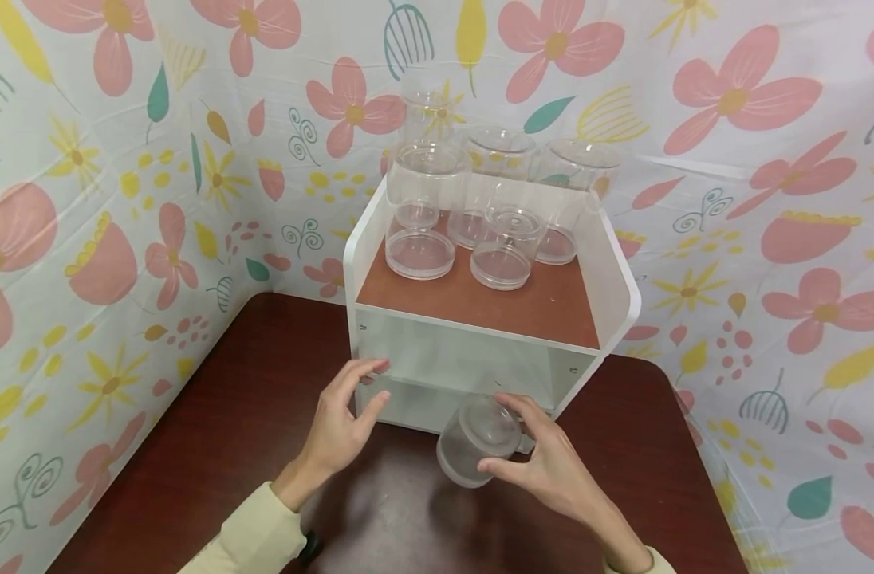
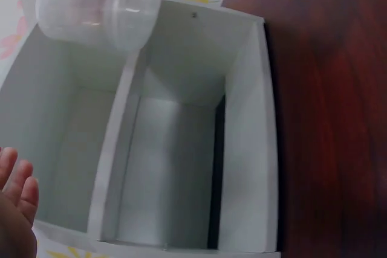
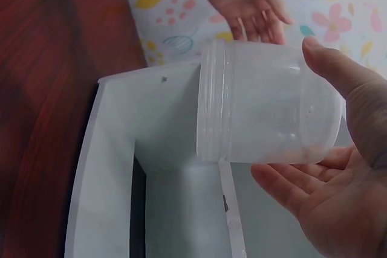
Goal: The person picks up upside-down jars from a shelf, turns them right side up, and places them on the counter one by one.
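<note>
on my feed the right hand (image 1: pixel 555 470) grips the clear cylindrical plastic jar (image 1: pixel 473 442), near-upright, before the boxy white shelf's (image 1: pixel 616 275) front edge, left hand (image 1: pixel 340 422) empty.

A clear, slightly cloudy plastic jar (image 1: pixel 473 446), round and smooth-walled with one ribbed end, is gripped by the thumb and fingers of the right hand (image 1: pixel 555 470). It is held tilted in front of the lower compartments of the white shelf (image 1: pixel 552 311), its ribbed end turned down towards the shelf's foot. Whether that end is a lid cannot quite be told.
</note>
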Demonstrator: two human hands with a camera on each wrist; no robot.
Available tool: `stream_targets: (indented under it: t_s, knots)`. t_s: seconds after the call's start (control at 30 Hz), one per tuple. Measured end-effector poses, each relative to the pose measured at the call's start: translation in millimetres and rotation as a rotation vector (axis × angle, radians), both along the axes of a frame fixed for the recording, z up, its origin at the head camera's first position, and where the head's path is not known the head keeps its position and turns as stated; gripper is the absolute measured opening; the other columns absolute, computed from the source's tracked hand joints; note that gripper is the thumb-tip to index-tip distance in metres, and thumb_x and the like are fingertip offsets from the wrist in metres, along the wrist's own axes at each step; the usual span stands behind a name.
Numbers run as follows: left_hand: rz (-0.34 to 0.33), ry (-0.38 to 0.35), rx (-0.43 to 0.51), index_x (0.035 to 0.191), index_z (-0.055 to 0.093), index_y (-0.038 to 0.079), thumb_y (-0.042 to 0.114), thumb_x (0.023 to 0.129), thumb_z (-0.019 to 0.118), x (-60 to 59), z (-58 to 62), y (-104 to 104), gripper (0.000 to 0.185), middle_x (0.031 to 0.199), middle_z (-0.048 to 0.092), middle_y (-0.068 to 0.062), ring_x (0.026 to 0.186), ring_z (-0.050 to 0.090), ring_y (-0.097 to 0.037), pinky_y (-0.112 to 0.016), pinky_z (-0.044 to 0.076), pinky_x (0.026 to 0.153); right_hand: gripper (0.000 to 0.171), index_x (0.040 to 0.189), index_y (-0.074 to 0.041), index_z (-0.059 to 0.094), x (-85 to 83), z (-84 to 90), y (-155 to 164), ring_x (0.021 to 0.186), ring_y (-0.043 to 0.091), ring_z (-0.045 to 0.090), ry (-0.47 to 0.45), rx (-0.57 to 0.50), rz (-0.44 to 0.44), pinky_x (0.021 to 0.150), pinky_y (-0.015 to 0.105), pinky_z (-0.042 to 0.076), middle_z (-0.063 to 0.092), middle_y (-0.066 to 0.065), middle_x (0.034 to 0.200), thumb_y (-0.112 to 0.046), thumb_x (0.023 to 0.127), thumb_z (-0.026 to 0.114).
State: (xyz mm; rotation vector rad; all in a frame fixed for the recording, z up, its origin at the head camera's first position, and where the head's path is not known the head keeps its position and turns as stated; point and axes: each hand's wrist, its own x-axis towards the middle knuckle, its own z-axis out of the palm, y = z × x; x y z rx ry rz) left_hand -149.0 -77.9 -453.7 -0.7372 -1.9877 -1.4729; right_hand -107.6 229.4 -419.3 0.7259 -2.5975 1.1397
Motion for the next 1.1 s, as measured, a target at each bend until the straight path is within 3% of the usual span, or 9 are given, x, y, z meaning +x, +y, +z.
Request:
stream_targets:
  t_s: [0.13,0.37,0.53,0.8,0.97,1.1]
  knots:
    - [-0.034,-0.044,-0.059,0.136,0.061,-0.002,-0.002,0.093,0.072,4.6,-9.0,4,0.044,0.131,0.065,-0.012,0.117,0.062,-0.028,-0.033,0.05,0.096,0.081,0.143,-0.012,0.057,0.7,-2.0,0,0.117,0.013,0.06,-0.013,-0.014,-0.001,0.092,0.036,0.057,0.061,-0.006,0.135,-0.03,0.074,0.096]
    - [-0.105,-0.214,-0.243,0.148,0.055,0.011,0.023,0.097,0.073,15.8,-25.0,14,0.056,0.141,0.06,-0.004,0.121,0.06,-0.022,-0.05,0.052,0.097,0.083,0.145,-0.01,0.055,2.2,-3.5,-1,0.122,0.014,0.059,-0.049,-0.031,-0.003,0.093,0.036,0.057,0.059,-0.004,0.137,-0.03,0.075,0.095]
    - [-0.154,-0.293,-0.344,0.154,0.049,0.016,0.039,0.094,0.076,22.6,-34.5,21,0.069,0.149,0.053,-0.001,0.133,0.054,-0.024,-0.053,0.048,0.105,0.083,0.146,-0.009,0.053,3.0,-4.5,-5,0.125,0.017,0.058,-0.082,-0.05,0.011,0.094,0.039,0.057,0.058,-0.002,0.139,-0.031,0.077,0.094]
    - [-0.25,-0.347,-0.372,0.16,0.038,0.016,0.053,0.085,0.081,27.4,-44.4,33,0.094,0.156,0.046,-0.001,0.14,0.047,-0.025,-0.055,0.044,0.109,0.082,0.148,-0.011,0.051,5.7,-7.1,-9,0.13,0.021,0.055,-0.133,-0.057,0.016,0.094,0.046,0.056,0.055,-0.001,0.143,-0.034,0.081,0.091]
    - [-0.262,-0.335,-0.368,0.159,0.037,0.014,0.05,0.08,0.087,28.3,-50.3,41,0.101,0.155,0.047,-0.001,0.138,0.049,-0.024,-0.051,0.045,0.11,0.082,0.149,-0.011,0.051,7.1,-7.9,-11,0.129,0.022,0.055,-0.136,-0.073,0.024,0.094,0.043,0.057,0.055,0.0,0.143,-0.033,0.081,0.091]
    - [-0.255,-0.357,-0.358,0.159,0.038,0.021,0.046,0.077,0.09,29.6,-54.2,45,0.1,0.153,0.05,0.001,0.135,0.052,-0.022,-0.049,0.047,0.108,0.081,0.148,-0.012,0.051,7.6,-9.6,-13,0.127,0.021,0.057,-0.123,-0.084,0.027,0.093,0.039,0.057,0.055,0.0,0.143,-0.031,0.08,0.091]
